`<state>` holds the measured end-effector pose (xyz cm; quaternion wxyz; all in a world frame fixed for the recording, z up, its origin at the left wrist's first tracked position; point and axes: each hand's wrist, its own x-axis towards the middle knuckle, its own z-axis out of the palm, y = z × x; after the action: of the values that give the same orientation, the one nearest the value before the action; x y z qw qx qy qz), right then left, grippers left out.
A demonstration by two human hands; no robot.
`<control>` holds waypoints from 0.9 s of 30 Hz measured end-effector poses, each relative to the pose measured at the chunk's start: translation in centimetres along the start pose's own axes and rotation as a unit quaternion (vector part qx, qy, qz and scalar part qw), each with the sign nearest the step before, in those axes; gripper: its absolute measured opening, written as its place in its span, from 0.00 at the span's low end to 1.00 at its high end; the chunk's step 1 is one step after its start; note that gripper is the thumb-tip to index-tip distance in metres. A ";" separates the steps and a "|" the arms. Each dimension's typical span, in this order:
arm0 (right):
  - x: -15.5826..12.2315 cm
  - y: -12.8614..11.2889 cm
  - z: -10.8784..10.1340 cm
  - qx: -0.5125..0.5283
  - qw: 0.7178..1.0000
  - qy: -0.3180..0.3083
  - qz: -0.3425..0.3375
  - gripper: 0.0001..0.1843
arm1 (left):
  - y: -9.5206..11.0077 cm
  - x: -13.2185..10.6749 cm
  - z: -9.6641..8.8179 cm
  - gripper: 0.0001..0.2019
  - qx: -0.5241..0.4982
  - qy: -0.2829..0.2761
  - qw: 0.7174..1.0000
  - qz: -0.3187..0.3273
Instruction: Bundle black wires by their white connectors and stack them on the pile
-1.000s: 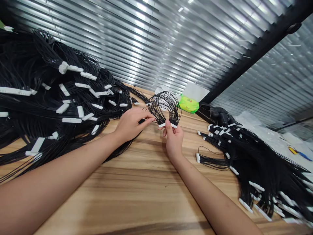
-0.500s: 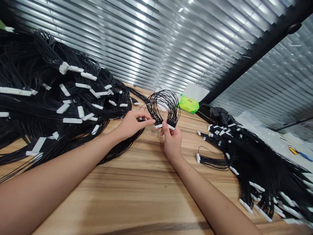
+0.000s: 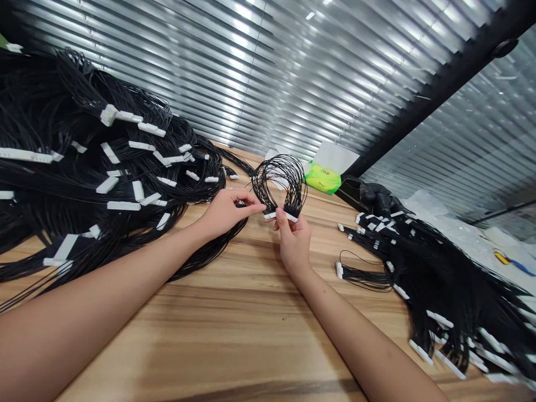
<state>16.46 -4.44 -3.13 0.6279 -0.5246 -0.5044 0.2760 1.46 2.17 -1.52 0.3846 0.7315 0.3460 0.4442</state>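
A looped bundle of thin black wires, a wire harness point(image 3: 298, 190), stands up from my hands at the middle of the bench. Its two white connectors, a left connector point(image 3: 270, 215) and a right connector point(image 3: 290, 217), lie nearly end to end. My right hand point(image 3: 295, 243) is closed on them, thumb in front and fingers behind. From the left, my left hand point(image 3: 231, 211) comes in with thumb and fingertip pinched together at the outer end of the left connector, by the wires. What exactly sits between those fingertips is too small to see.
On the left, a large heap of black wires with white connectors point(image 3: 124, 205) covers the wooden bench point(image 3: 251, 335). Another pile of harnesses point(image 3: 444, 279) lies right. Behind stand a green packet point(image 3: 322, 178) and a corrugated metal wall point(image 3: 234, 72). Yellow-and-blue handled pliers point(image 3: 514, 262) lie far right.
Both hands keep the same grip. The harness and my right hand have shifted very slightly to the left; the rest looks unchanged.
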 end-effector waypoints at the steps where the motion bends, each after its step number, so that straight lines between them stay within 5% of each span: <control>1: 0.0 0.0 0.0 -0.005 1.000 0.001 -0.002 0.12 | 0.0 0.0 0.0 0.09 -0.001 0.000 1.000 -0.005; 9: 0.0 0.2 0.1 -0.025 1.000 0.005 -0.009 0.13 | 0.0 0.0 0.0 0.11 -0.023 0.010 0.998 -0.051; 15: -0.1 0.1 0.0 -0.036 0.999 0.001 -0.014 0.12 | -0.2 0.3 0.0 0.13 -0.083 -0.032 0.991 -0.096; 21: 0.1 -0.2 0.1 0.014 1.000 0.001 0.007 0.10 | 0.5 0.3 0.0 0.11 -0.114 -0.087 0.987 -0.076; 27: 0.4 -0.2 0.4 0.072 0.996 -0.005 0.042 0.11 | 0.9 0.3 -0.1 0.07 -0.176 -0.079 0.978 -0.074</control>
<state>16.24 -4.00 -2.84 0.6494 -0.4972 -0.4637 0.3407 1.63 1.97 -0.58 0.5652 0.6574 0.2842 0.4095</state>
